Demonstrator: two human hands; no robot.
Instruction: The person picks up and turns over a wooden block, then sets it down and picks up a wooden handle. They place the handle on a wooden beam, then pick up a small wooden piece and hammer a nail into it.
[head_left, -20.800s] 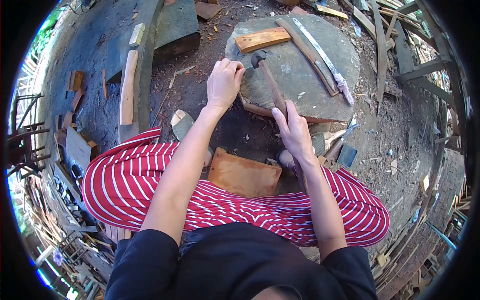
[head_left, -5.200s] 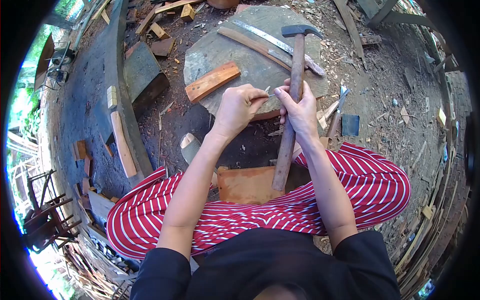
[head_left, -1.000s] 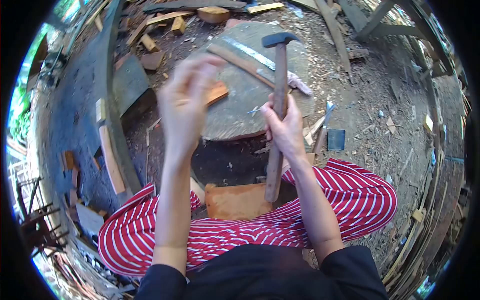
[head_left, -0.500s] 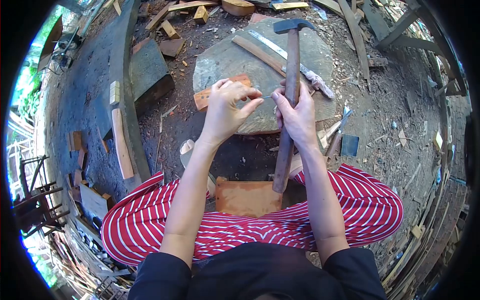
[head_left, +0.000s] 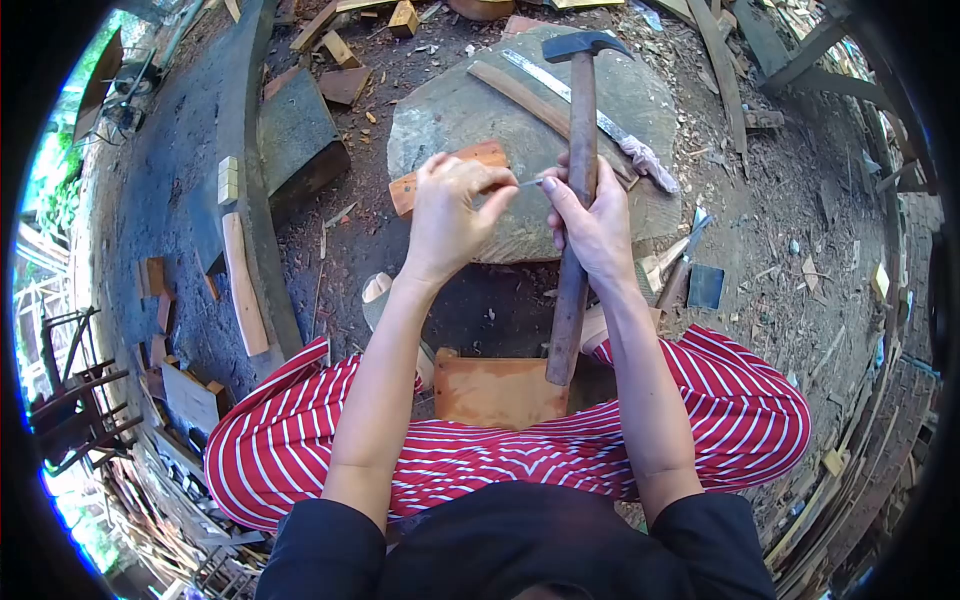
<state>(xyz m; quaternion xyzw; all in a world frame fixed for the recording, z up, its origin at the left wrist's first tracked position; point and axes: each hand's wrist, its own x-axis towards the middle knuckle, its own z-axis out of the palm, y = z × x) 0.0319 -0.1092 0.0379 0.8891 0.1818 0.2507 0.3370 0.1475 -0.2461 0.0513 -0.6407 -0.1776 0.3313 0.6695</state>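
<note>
A thin metal nail (head_left: 529, 183) spans the small gap between my two hands. My left hand (head_left: 450, 225) pinches its left end between thumb and fingertips, slightly blurred. My right hand (head_left: 602, 235) grips a hammer (head_left: 584, 110) by its wooden handle, head up and away from me, while its thumb and fingertip touch the nail's other end. Beneath my hands lies a round wooden stump (head_left: 425, 125). On it, partly behind my left hand, rests an orange-brown wood piece (head_left: 487, 152) with small dark holes.
A wooden strip (head_left: 515, 95) and a long metal blade (head_left: 610, 128) with a cloth-wrapped end (head_left: 650, 165) lie across the stump. A wooden board (head_left: 500, 392) sits between my legs. Left are a dark block (head_left: 300, 130) and a pale wood stick (head_left: 240, 290). Chips litter the ground.
My left hand's fingers have shifted slightly, still at the nail. The right hand and hammer keep nearly the same pose. The view has moved a little.
</note>
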